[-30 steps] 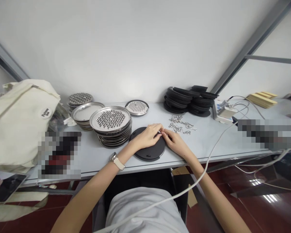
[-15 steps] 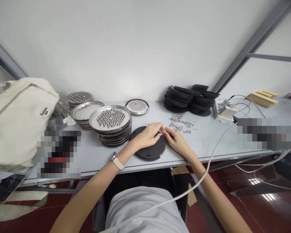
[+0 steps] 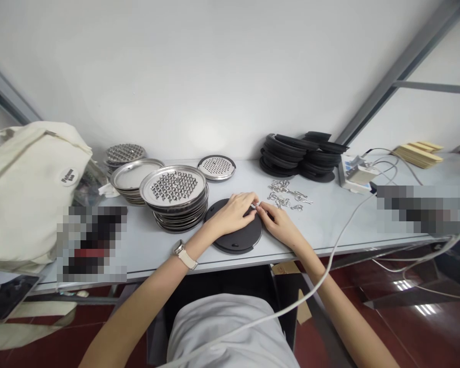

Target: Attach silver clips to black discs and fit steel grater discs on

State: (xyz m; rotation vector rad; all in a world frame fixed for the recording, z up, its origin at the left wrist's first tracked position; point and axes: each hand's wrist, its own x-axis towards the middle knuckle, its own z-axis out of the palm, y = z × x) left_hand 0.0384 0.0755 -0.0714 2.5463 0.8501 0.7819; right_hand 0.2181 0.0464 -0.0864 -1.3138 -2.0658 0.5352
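Observation:
A black round disc [image 3: 235,236] lies flat on the grey table [image 3: 329,220] in front of me. My left hand [image 3: 233,212] rests on the disc's far edge with fingers curled. My right hand [image 3: 278,221] meets it at the disc's right edge. Both pinch a small metal clip [image 3: 254,206] between their fingertips. A loose pile of small metal clips [image 3: 287,195] lies just beyond my right hand. A watch sits on my left wrist [image 3: 184,254].
Stacks of perforated steel discs [image 3: 175,193] and plain steel trays [image 3: 135,176] stand at the left, a single perforated disc [image 3: 216,167] behind. Black disc stacks [image 3: 299,157] sit at the back right. A cream bag [image 3: 26,184] fills the left. A white cable [image 3: 341,230] crosses the table's right part.
Both hands stay together at the disc's edge; the fingertips shifted only slightly. The view has tilted a little.

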